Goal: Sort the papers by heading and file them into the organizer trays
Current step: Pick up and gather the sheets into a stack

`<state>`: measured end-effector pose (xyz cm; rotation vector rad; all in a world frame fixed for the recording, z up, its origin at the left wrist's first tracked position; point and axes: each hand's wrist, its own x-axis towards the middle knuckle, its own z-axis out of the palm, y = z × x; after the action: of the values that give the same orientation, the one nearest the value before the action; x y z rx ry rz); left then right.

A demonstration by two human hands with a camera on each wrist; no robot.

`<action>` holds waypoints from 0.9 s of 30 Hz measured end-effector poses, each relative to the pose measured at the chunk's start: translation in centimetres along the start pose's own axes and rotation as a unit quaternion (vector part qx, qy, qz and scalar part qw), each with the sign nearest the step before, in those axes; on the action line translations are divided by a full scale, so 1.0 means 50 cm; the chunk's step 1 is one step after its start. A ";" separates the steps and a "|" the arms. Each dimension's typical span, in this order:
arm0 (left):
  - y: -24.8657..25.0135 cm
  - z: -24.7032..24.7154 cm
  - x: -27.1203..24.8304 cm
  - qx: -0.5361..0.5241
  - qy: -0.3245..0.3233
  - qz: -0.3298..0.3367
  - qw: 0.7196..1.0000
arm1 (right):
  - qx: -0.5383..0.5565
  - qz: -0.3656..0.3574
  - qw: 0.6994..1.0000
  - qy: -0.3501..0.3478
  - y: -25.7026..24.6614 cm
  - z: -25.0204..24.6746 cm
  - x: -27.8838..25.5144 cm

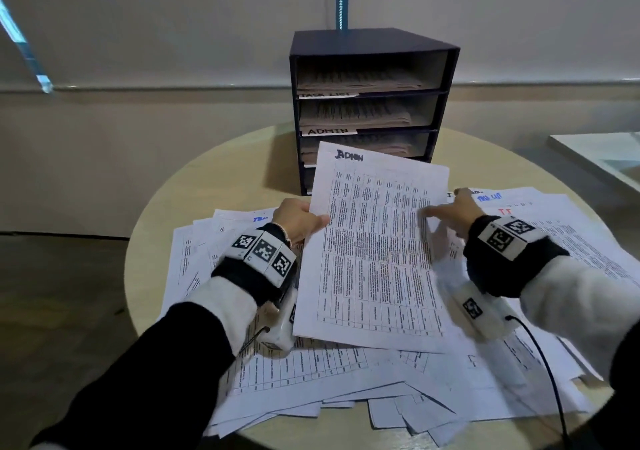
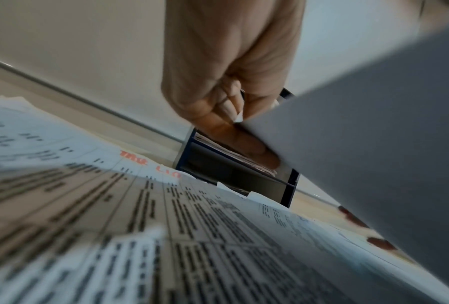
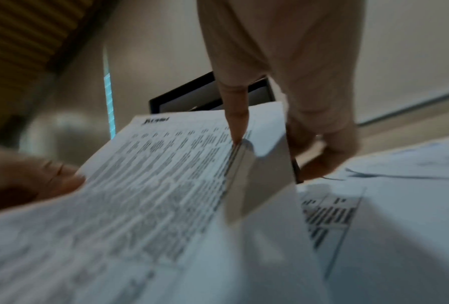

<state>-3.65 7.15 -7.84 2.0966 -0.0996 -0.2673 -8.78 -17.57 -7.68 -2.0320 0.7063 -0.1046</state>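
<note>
A printed sheet headed "ADMIN" is lifted, tilted, over a spread pile of papers on the round table. My left hand pinches its left edge; the left wrist view shows the left hand with fingers under the sheet's grey underside. My right hand holds the right edge. In the blurred right wrist view its thumb lies on the sheet with fingers curled beneath. Behind stands the dark organizer, trays labelled "TASK LIST" and "ADMIN", papers inside.
The pile covers most of the light wooden table and overhangs its front, with small paper scraps there. A white ledge lies at the right. A black cable trails from my right wrist. A wall stands behind the organizer.
</note>
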 end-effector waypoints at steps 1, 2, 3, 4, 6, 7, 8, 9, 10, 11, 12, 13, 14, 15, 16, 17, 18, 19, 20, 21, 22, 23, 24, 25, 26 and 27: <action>0.002 -0.001 -0.006 -0.016 -0.006 0.009 1.000 | 0.073 0.011 0.997 -0.017 0.003 -0.007 0.001; 0.006 -0.002 -0.013 -0.028 -0.020 0.016 0.999 | 0.145 0.017 0.988 -0.039 0.007 -0.012 0.003; 0.009 -0.002 -0.017 -0.032 -0.037 0.020 0.999 | 0.199 0.017 0.978 -0.058 0.010 -0.018 0.001; 0.011 -0.004 -0.021 -0.028 -0.050 0.021 0.998 | 0.225 0.014 0.972 -0.071 0.014 -0.023 0.000; 0.009 -0.014 -0.021 -0.047 -0.052 0.001 0.998 | 0.218 0.001 0.973 -0.082 0.021 -0.030 -0.003; 0.011 -0.021 -0.022 -0.078 -0.053 -0.023 0.995 | 0.203 -0.003 0.975 -0.086 0.023 -0.033 -0.006; 0.010 -0.029 -0.018 -0.096 -0.047 -0.046 0.993 | 0.191 -0.006 0.977 -0.089 0.026 -0.035 -0.006; 0.010 -0.040 -0.014 -0.082 -0.034 -0.059 0.994 | 0.182 -0.010 0.979 -0.096 0.028 -0.036 -0.009; 0.010 -0.051 -0.013 -0.056 -0.028 -0.063 0.996 | 0.172 -0.013 0.979 -0.106 0.030 -0.037 -0.011; 0.008 -0.061 -0.014 0.010 -0.034 -0.063 0.997 | 0.165 -0.017 0.979 -0.120 0.030 -0.036 -0.016; 0.006 -0.072 -0.013 0.085 -0.034 -0.057 0.994 | 0.160 -0.019 0.977 -0.139 0.030 -0.036 -0.017; 0.003 -0.082 -0.009 0.176 -0.039 -0.039 0.983 | 0.156 -0.022 0.974 -0.160 0.029 -0.036 -0.021; -0.003 -0.093 -0.005 0.232 -0.049 -0.041 0.971 | 0.147 -0.024 0.972 -0.182 0.028 -0.036 -0.023; -0.008 -0.101 -0.004 0.273 -0.064 -0.051 0.959 | 0.135 -0.028 0.969 -0.203 0.026 -0.037 -0.026; -0.017 -0.108 -0.001 0.324 -0.080 -0.057 0.941 | 0.124 -0.029 0.967 -0.222 0.027 -0.037 -0.026; -0.024 -0.114 0.002 0.367 -0.090 -0.068 0.923 | 0.112 -0.030 0.965 -0.237 0.029 -0.037 -0.026; -0.035 -0.118 0.008 0.394 -0.095 -0.082 0.911 | 0.100 -0.030 0.963 -0.250 0.031 -0.036 -0.027; -0.045 -0.122 0.014 0.419 -0.099 -0.091 0.898 | 0.091 -0.031 0.960 -0.262 0.033 -0.035 -0.028; -0.054 -0.125 0.018 0.433 -0.098 -0.104 0.890 | 0.081 -0.030 0.958 -0.272 0.035 -0.033 -0.028; -0.063 -0.127 0.025 0.442 -0.097 -0.110 0.885 | 0.072 -0.028 0.957 -0.281 0.038 -0.031 -0.028; -0.071 -0.127 0.030 0.453 -0.099 -0.112 0.879 | 0.059 -0.023 0.956 -0.288 0.040 -0.029 -0.029; -0.074 -0.127 0.027 0.470 -0.095 -0.115 0.870 | 0.049 -0.020 0.955 -0.291 0.042 -0.027 -0.030; -0.078 -0.125 0.025 0.480 -0.085 -0.111 0.866 | 0.041 -0.016 0.956 -0.291 0.044 -0.025 -0.029; -0.078 -0.123 0.020 0.489 -0.068 -0.102 0.864 | 0.033 -0.012 0.956 -0.290 0.047 -0.022 -0.028; -0.078 -0.121 0.016 0.497 -0.049 -0.094 0.861 | 0.025 -0.009 0.957 -0.289 0.048 -0.020 -0.028; -0.074 -0.119 0.010 0.506 -0.033 -0.084 0.858 | 0.018 -0.007 0.958 -0.287 0.047 -0.016 -0.028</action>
<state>-1.91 13.96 -8.14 3.1597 -0.1085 -0.4579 -11.25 -18.37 -8.86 -1.8958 0.3181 0.4464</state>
